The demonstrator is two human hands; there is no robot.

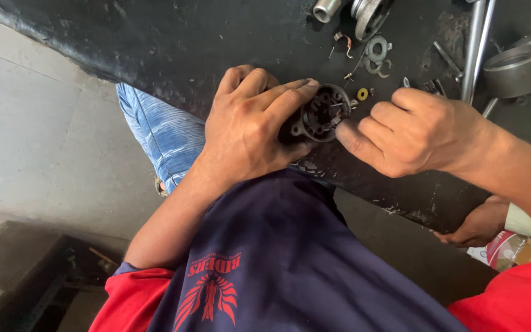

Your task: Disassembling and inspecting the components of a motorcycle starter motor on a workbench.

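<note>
My left hand (250, 126) grips a round dark metal part (322, 114) with a toothed inner ring, holding it on the edge of the black workbench (173, 43). My right hand (410, 132) is curled beside the part on its right, its fingertips touching the rim. What the right fingers pinch, if anything, is hidden. A small yellow ring (362, 94) lies just behind the part.
Washers (377, 49) and small clips lie behind the part. Metal rods (477, 43) and a grey metal housing (514, 71) sit at the back right. Another person's hand (477, 224) rests below the bench edge at right. Grey floor spreads to the left.
</note>
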